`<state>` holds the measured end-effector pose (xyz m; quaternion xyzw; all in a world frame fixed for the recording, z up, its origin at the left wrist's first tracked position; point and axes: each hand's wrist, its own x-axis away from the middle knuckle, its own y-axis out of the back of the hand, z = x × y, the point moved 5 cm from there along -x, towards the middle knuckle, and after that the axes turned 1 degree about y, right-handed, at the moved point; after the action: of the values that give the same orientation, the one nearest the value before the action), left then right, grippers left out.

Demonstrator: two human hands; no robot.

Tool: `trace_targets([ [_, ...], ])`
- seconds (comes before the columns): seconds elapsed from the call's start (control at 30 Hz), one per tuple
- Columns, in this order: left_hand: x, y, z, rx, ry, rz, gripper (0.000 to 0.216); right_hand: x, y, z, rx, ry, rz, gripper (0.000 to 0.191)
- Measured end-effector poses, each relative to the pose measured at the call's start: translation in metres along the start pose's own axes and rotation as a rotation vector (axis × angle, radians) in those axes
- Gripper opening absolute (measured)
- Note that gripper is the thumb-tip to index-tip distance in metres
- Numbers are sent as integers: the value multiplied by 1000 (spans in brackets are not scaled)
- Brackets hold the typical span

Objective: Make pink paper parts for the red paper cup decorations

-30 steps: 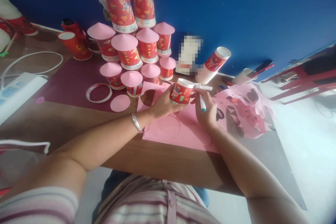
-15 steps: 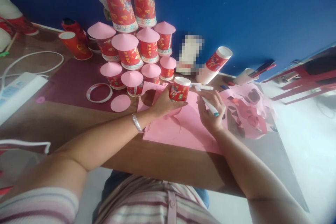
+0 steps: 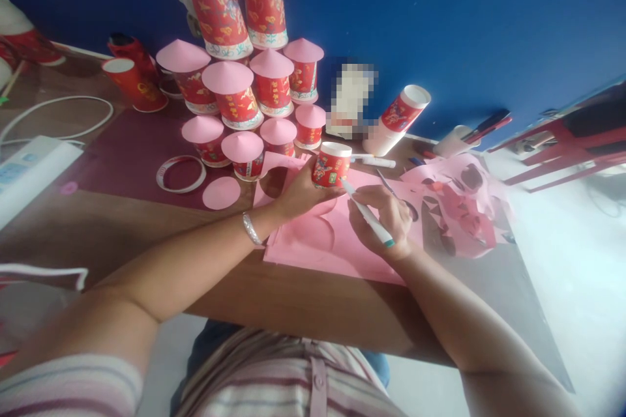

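Note:
My left hand [image 3: 304,194] is closed around a short red paper cup [image 3: 332,166] with a white band at its top, held above the pink paper sheets [image 3: 313,244]. In my right hand [image 3: 384,212] is a white marker with a green end [image 3: 369,220], gripped like a pen. Its tip is close to the lower right side of the cup; whether it touches, I cannot tell. A cut pink paper disc [image 3: 221,193] lies left of the sheets. Scissors [image 3: 391,184] rest partly hidden behind my right hand.
Several red cups with pink cone roofs [image 3: 227,78] stand stacked at the back left. A white paper ring [image 3: 181,174], a power strip [image 3: 36,176] and a leaning roll of cups [image 3: 398,117] are on the table. Pink scraps [image 3: 460,208] lie right, near a pen cup [image 3: 457,141].
My right hand has moved left and slightly down, bringing the marker's tip to the cup. The scissors behind it now show. My left hand keeps its hold on the cup.

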<state>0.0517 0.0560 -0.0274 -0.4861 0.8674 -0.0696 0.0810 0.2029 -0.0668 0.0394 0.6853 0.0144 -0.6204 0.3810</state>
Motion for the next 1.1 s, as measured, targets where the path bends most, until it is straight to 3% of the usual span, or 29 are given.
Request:
trace_targets([
  [0.47,-1,2,6,-40,0,-11,96,-3,-6,4,-186,1,46,33],
  [0.97,-2,1,9,-20,0,23,96,-2,-8,5,-19,52,76,18],
  [1.1,-1,2,8,-50,3,9,95,-5,-7,5,-65,61,64,18],
])
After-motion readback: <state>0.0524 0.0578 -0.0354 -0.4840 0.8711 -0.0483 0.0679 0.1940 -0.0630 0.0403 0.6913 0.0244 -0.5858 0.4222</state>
